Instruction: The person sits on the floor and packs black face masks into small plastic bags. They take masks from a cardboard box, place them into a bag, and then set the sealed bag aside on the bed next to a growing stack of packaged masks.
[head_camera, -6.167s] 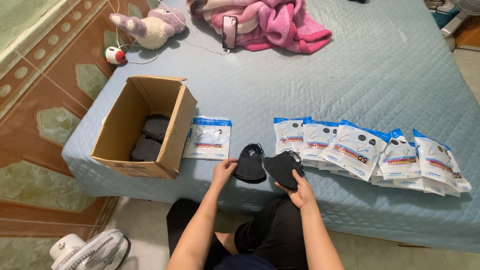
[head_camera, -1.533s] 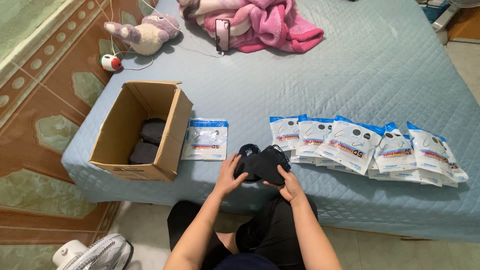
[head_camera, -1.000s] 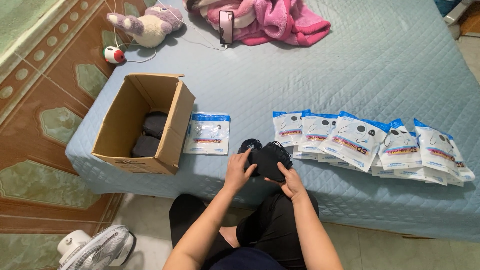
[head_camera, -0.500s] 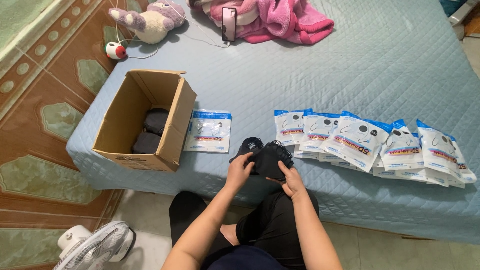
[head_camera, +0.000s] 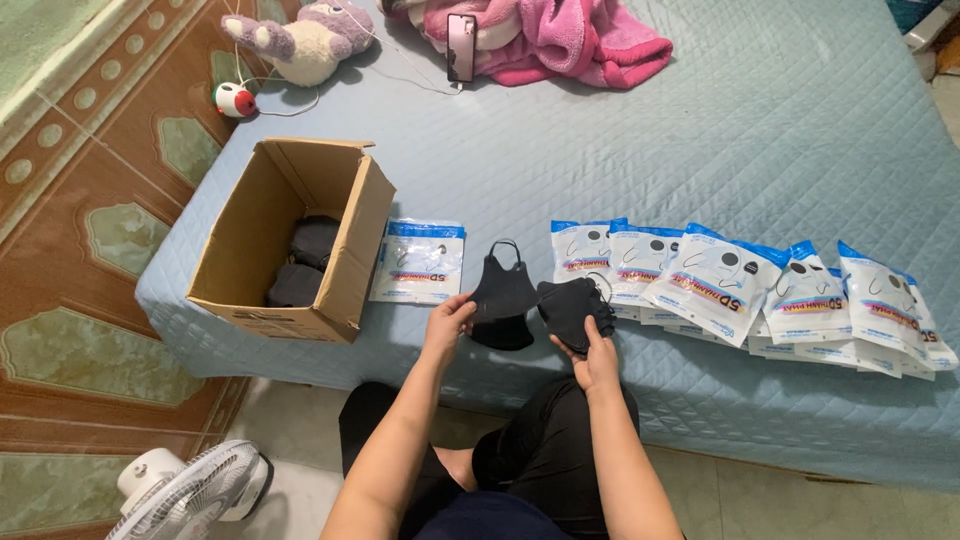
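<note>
My left hand (head_camera: 447, 324) pinches the edge of one black face mask (head_camera: 503, 290), lifted off a small black pile (head_camera: 502, 333) on the blue bedspread. A second stack of black masks (head_camera: 573, 308) sits in my right hand (head_camera: 596, 357), just right of the first. A single white and blue mask pouch (head_camera: 420, 262) lies to the left. An overlapping row of the same pouches (head_camera: 745, 290) stretches right. An open cardboard box (head_camera: 290, 240) at the left holds more black masks.
The bed's front edge (head_camera: 400, 365) runs just beyond my knees. At the far side lie a pink blanket (head_camera: 545, 35) with a phone (head_camera: 461, 33), a plush toy (head_camera: 305, 35) and a small round gadget (head_camera: 234, 99). A white fan (head_camera: 190, 490) stands on the floor at lower left.
The bundle of black masks held together in both hands has been split: the left hand now lifts one mask away to the left, while the right keeps the others.
</note>
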